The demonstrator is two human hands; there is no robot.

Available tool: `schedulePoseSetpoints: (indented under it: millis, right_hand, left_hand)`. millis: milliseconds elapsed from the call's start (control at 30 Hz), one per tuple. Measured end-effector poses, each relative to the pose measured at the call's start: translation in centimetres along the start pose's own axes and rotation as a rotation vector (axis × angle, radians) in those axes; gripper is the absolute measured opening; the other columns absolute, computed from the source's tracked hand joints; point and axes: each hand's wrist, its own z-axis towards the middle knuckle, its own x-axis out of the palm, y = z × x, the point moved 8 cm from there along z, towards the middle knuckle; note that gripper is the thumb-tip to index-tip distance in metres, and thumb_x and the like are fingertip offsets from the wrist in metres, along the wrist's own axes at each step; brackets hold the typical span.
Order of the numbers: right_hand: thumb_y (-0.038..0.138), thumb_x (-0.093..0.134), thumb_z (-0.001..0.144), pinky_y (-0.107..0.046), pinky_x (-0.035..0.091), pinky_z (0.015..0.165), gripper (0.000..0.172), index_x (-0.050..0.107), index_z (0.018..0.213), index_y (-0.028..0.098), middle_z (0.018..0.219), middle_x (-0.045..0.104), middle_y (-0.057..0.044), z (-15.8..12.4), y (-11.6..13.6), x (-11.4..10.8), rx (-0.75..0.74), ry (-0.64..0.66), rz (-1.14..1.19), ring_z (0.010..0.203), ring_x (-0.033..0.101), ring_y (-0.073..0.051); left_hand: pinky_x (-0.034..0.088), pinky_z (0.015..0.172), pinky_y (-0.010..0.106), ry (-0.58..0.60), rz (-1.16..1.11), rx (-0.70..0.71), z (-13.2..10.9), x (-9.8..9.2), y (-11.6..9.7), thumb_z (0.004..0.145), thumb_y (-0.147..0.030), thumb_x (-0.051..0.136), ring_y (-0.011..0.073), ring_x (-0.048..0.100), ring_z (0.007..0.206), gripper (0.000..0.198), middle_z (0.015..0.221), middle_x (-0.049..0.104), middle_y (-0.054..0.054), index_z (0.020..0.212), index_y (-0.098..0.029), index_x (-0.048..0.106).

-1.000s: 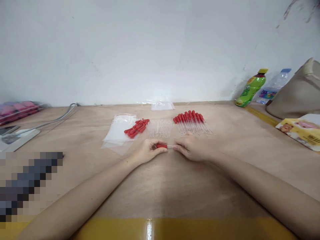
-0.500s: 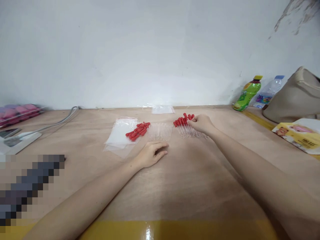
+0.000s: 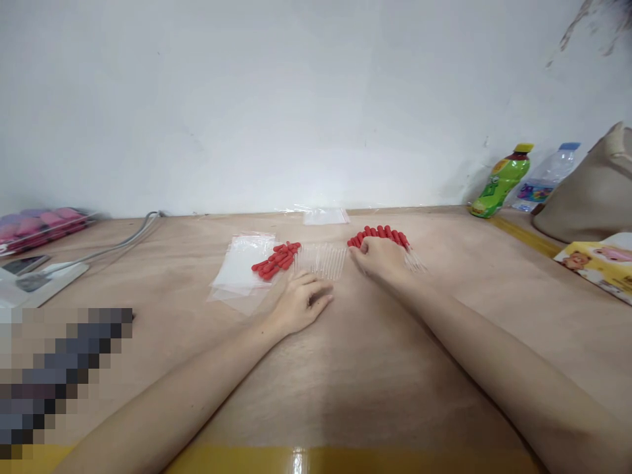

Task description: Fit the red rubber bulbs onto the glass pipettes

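Several red-topped tubes (image 3: pixel 389 233), partly hidden behind right hand (image 3: pixel 381 257), grip unclear

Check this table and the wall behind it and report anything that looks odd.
Dark streaks mar the pale wall at upper right; whether stains or peeling, I cannot tell. The green bottle looks tilted, perhaps from lens distortion. Nothing looks spilled.

This place is resembling a small hand-work area, home or workshop unclear: a table (image 3: pixel 316 388) is abutting a plain wall (image 3: pixel 296 99) at twelve o'clock; red bulbs (image 3: pixel 271 264) and clear bags (image 3: pixel 243 260) are lying at eleven, drink bottles (image 3: pixel 500 181) standing at two.
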Motion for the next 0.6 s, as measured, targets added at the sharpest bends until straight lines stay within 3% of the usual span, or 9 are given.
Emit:
schedulePoseSetpoints:
  millis: [133,200,400,600]
  right_hand:
    - [0.043,0.043,0.08,-0.029,0.036,0.063,0.029,0.06,0.081,0.02,0.083,0.063,-0.006,-1.4,2.6,1.5,-0.068,0.044,0.06,0.078,0.057,-0.021]
    - [0.04,0.043,0.081,-0.029,0.036,0.064,0.026,0.06,0.082,0.02,0.085,0.062,-0.006,-2.1,3.0,1.9,-0.073,0.032,0.083,0.079,0.056,-0.02]
    - [0.037,0.046,0.08,-0.025,0.033,0.06,0.023,0.059,0.077,0.019,0.083,0.062,-0.004,-3.4,2.9,1.8,-0.157,-0.053,0.193,0.075,0.055,-0.016]
    - [0.035,0.053,0.075,-0.023,0.033,0.055,0.018,0.06,0.07,0.019,0.067,0.06,-0.001,-5.9,2.0,0.1,-0.287,-0.053,0.301,0.062,0.052,-0.013]
  left_hand:
    - [0.032,0.077,0.038,-0.26,0.284,-0.223,-0.3,-2.6,2.8,0.079,-0.031,0.051,0.0216,0.049,0.086,0.017,0.083,0.06,0.004,0.084,-0.022,0.065]
    - [0.031,0.076,0.037,-0.333,0.391,-0.336,-0.7,-3.8,4.5,0.078,-0.031,0.051,0.023,0.047,0.089,0.017,0.086,0.058,0.005,0.084,-0.022,0.064]
    - [0.029,0.076,0.037,-0.338,0.532,-0.569,-1.5,-5.5,8.4,0.076,-0.036,0.051,0.0253,0.046,0.09,0.02,0.089,0.056,0.006,0.086,-0.023,0.061]
    - [0.03,0.078,0.038,-0.302,0.53,-0.661,-1.7,-5.5,9.6,0.077,-0.039,0.048,0.0263,0.045,0.095,0.029,0.095,0.056,0.008,0.098,-0.024,0.06]
